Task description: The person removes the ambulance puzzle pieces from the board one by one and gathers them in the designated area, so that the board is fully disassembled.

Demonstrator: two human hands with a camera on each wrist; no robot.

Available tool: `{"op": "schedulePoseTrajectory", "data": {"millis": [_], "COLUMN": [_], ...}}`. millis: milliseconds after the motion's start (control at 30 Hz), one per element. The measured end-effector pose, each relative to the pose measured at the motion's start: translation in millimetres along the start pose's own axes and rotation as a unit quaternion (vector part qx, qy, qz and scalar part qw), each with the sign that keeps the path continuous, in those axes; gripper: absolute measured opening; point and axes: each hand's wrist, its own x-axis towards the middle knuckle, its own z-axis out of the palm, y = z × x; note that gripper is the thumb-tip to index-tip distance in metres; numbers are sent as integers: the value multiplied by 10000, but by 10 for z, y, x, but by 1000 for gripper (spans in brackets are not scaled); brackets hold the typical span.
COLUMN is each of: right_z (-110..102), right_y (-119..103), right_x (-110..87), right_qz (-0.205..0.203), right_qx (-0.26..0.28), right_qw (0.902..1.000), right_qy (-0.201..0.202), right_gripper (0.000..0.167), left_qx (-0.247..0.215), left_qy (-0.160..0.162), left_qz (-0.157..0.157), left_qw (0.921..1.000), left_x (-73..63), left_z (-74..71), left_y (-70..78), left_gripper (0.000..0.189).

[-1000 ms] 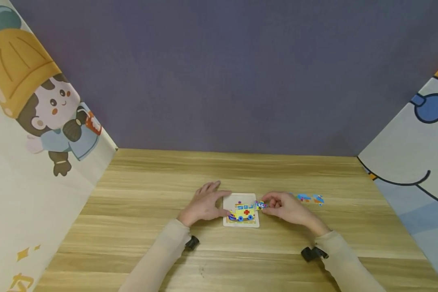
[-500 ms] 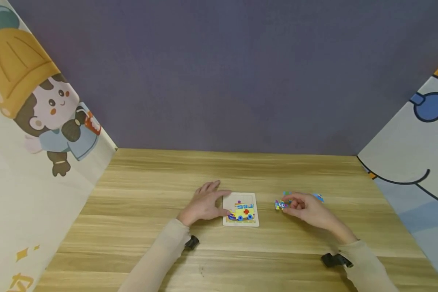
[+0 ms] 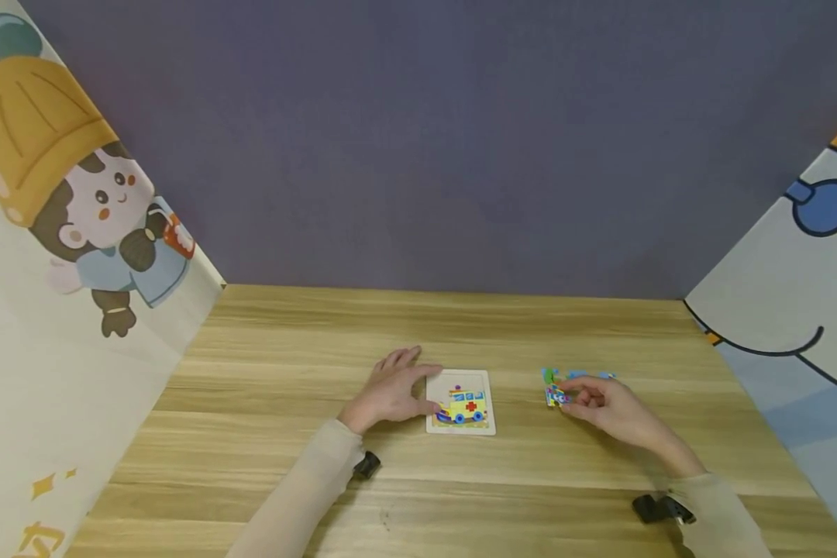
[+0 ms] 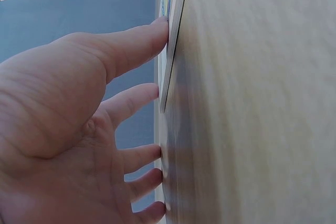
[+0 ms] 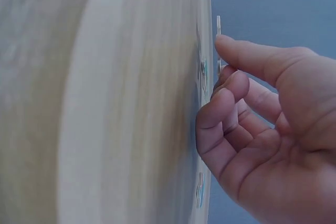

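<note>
Cream-rimmed, one puzzle board (image 3: 473, 378) lay touched by the wide-spread left grip (image 3: 390, 394). At the board's three o'clock, the right grip (image 3: 610, 409) pinched one puzzle piece (image 3: 555, 397).

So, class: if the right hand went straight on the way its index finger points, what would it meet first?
Beyond its pinched piece, probably the loose green puzzle piece. Depth is unclear, though: the right hand might pass above it, toward the puzzle board.
</note>
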Motion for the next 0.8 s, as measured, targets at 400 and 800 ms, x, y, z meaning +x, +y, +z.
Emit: {"op": "schedulePoseTrajectory", "data": {"millis": [400, 800], "right_z": [13, 10], "right_y": [59, 86], "right_x": [-4, 7], "right_qz": [121, 177], "right_qx": [41, -55], "right_qw": [9998, 9997], "right_qy": [-158, -127], "right_gripper": [38, 40], "left_qx": [-23, -51], "left_qy": [13, 24], "left_qz": [11, 87], "left_qw": [10000, 9999], "left_x": [0, -11], "left_z": [10, -9], "left_y": [-7, 10], "left_gripper": [66, 66]}}
